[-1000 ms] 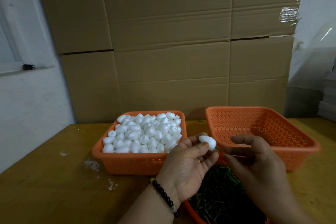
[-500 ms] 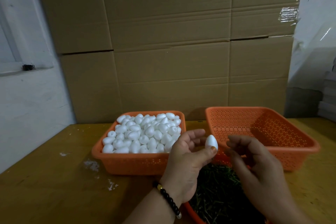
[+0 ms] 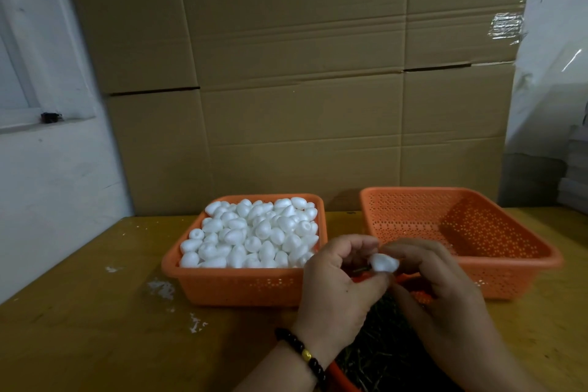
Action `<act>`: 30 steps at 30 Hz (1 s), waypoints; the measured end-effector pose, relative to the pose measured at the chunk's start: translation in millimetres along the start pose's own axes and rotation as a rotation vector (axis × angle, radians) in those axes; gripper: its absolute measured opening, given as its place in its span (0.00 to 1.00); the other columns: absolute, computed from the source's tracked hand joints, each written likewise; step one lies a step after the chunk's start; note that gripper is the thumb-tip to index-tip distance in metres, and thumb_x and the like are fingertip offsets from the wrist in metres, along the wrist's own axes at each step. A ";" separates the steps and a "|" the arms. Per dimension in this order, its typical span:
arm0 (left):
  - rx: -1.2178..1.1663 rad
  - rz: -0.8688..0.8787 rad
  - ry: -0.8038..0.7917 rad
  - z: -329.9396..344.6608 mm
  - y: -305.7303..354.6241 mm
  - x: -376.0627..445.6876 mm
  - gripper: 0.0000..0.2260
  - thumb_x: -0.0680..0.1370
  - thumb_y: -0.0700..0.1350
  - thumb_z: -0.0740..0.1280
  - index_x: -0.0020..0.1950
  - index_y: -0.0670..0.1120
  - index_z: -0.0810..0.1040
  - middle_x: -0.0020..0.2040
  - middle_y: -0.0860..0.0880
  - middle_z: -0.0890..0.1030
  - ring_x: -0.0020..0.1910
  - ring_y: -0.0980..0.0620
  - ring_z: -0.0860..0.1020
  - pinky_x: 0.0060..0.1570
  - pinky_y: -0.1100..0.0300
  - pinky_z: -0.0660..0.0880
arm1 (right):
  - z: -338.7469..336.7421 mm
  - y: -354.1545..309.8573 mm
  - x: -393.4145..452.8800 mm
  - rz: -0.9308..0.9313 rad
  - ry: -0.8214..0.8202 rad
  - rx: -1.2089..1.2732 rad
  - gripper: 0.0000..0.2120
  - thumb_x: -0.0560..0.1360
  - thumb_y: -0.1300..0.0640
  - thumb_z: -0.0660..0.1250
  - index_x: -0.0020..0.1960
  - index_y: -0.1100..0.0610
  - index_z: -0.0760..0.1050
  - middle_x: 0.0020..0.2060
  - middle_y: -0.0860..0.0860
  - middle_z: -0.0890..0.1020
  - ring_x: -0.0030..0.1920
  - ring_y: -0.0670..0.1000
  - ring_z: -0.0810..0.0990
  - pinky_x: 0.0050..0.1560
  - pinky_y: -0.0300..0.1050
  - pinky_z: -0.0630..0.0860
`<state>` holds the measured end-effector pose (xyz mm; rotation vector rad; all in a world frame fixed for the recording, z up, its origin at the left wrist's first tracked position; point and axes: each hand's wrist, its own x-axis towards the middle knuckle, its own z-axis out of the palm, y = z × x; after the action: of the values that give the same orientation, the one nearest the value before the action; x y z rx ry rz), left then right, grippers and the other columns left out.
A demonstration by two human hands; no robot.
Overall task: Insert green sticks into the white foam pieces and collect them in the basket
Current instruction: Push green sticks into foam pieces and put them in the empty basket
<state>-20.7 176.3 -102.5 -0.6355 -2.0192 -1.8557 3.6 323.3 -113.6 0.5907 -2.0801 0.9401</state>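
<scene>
1. Risk: the stick (image 3: 359,270) shows only as a short dark sliver between the two hands, so its line into the foam piece (image 3: 383,263) is hard to judge. If it goes in off-centre, I expect it to break out through the side of the soft foam or crumble it; white crumbs (image 3: 161,288) already lie on the counter (image 3: 79,321).
2. Risk: a thin stick pushed hard from far back would likely bend or snap.
3. Risk: the piece is small and smooth, held over the near tub of sticks (image 3: 381,350). A slip would probably drop it in there, not into the empty basket (image 3: 461,226) just behind the hands.
4. Left hand (image 3: 334,283): grip closed, fingers curled in, thumb tip just under the foam piece. It seems to pinch the stick, but the contact is hidden.
5. Right hand (image 3: 436,290): grip closed, fingertips clamped on the foam piece from the right side.
6. The foam piece sits between both hands, above the near rim of the empty basket; the full basket (image 3: 241,283) stands to the left.
</scene>
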 end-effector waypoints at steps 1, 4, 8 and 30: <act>0.002 0.000 -0.003 0.6 -0.1 -0.2 0.16 0.68 0.39 0.78 0.48 0.57 0.80 0.47 0.55 0.84 0.49 0.59 0.81 0.49 0.66 0.77 | 0.6 0.9 -0.1 -0.002 0.003 -0.002 0.26 0.61 0.75 0.76 0.54 0.54 0.79 0.53 0.43 0.77 0.54 0.40 0.76 0.51 0.35 0.75; 0.008 0.003 -0.010 2.3 1.1 -1.3 0.16 0.66 0.44 0.79 0.46 0.61 0.79 0.46 0.57 0.83 0.47 0.58 0.81 0.46 0.67 0.76 | 0.9 4.1 -0.3 0.015 0.016 0.011 0.21 0.63 0.72 0.76 0.50 0.54 0.79 0.49 0.42 0.78 0.51 0.40 0.77 0.48 0.36 0.76; 0.007 -0.047 0.040 1.2 4.9 -2.1 0.22 0.62 0.61 0.75 0.53 0.59 0.76 0.49 0.59 0.81 0.45 0.58 0.80 0.41 0.67 0.77 | -7.2 5.3 3.2 0.047 0.037 0.027 0.10 0.69 0.57 0.71 0.50 0.50 0.77 0.46 0.41 0.78 0.46 0.44 0.79 0.41 0.38 0.76; 0.855 0.184 0.121 -47.7 -7.7 24.5 0.11 0.76 0.38 0.63 0.53 0.51 0.79 0.53 0.55 0.78 0.56 0.58 0.74 0.56 0.64 0.72 | -24.6 22.8 7.9 0.195 -0.148 -0.336 0.21 0.70 0.65 0.70 0.62 0.53 0.77 0.67 0.46 0.72 0.57 0.49 0.78 0.48 0.53 0.81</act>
<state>-48.4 131.1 -91.6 -0.4151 -2.2911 -0.7653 -5.0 355.8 -106.2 0.2917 -2.3952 0.6435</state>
